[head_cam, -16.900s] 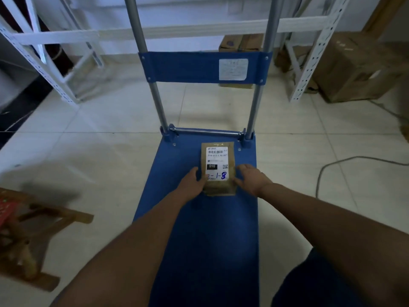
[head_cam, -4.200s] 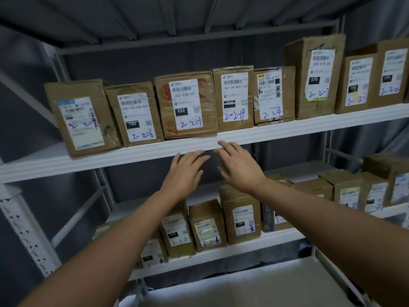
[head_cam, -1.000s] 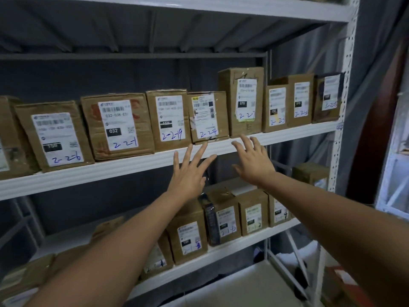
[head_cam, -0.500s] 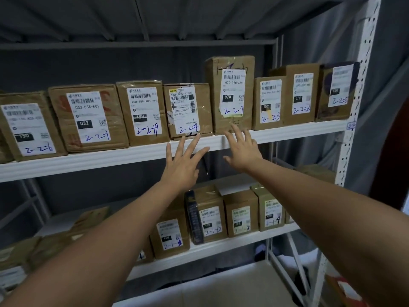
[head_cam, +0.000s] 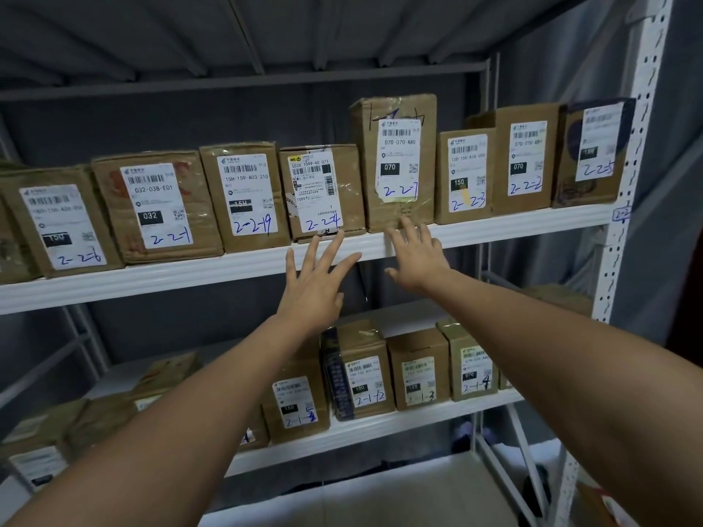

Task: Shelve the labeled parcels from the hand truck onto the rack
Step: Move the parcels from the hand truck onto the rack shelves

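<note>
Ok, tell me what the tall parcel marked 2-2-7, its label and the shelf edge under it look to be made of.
Parcel 2-2-7: looks like brown corrugated cardboard, matte, creased at the corners, with glossy clear tape near the bottom.
Its label: white printed paper, apparently a sticker, with blue handwritten ink.
Shelf edge: probably white-painted metal, smooth with a slight sheen; the perforated upright beside it suggests steel racking.

Matt brown cardboard parcels [head_cam: 243, 197] – glossy tape, paper labels – on white painted-metal rack [head_cam: 532, 222].

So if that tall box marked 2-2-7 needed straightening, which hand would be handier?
The right hand, probably: its fingertips already reach the tall box marked 2-2-7, while the left hand hangs below the 2-2-4 box.
</note>
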Tool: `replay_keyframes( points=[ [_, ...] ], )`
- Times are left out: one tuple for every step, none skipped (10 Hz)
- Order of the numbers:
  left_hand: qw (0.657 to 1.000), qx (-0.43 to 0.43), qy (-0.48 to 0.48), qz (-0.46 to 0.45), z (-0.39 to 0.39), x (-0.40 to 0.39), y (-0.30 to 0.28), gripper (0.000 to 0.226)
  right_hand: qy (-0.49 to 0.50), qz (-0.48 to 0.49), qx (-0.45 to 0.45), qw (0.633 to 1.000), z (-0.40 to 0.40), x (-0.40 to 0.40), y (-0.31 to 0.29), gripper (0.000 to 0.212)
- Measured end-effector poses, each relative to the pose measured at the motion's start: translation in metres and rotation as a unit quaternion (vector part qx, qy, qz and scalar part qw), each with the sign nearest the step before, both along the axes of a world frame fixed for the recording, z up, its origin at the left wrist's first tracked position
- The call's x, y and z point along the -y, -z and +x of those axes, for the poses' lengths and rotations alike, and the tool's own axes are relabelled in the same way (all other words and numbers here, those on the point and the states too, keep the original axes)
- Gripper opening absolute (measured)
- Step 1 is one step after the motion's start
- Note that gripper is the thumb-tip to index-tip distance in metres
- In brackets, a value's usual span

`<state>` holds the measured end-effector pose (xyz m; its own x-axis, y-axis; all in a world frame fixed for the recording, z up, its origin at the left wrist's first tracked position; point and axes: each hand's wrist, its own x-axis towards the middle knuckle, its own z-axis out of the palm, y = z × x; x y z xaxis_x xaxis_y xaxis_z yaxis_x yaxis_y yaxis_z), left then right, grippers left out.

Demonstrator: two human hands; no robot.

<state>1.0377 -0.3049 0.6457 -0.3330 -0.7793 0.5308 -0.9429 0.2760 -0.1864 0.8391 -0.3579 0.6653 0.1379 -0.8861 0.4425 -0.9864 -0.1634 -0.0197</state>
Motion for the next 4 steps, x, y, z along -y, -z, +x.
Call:
replay_keyframes(
  points=[
    [1.000, -0.005, 0.003, -0.007, 0.005, -0.001, -0.002, 0.075, 0.004, 0.000, -0.006, 1.000, 0.004, -0.002, -0.001, 0.078],
    [1.000, -0.009, 0.010, -0.008, 0.010, -0.002, -0.004, 0.074, 0.003, -0.003, -0.015, 1.000, 0.009, -0.010, -0.003, 0.077],
    [1.000, -0.015, 0.013, -0.010, 0.016, -0.004, -0.005, 0.075, 0.001, -0.005, -0.012, 1.000, 0.016, -0.018, -0.006, 0.076],
    [0.999, -0.018, 0.024, -0.018, 0.028, -0.008, -0.006, 0.076, -0.009, -0.025, -0.010, 1.000, 0.034, -0.029, -0.008, 0.075]
  ],
)
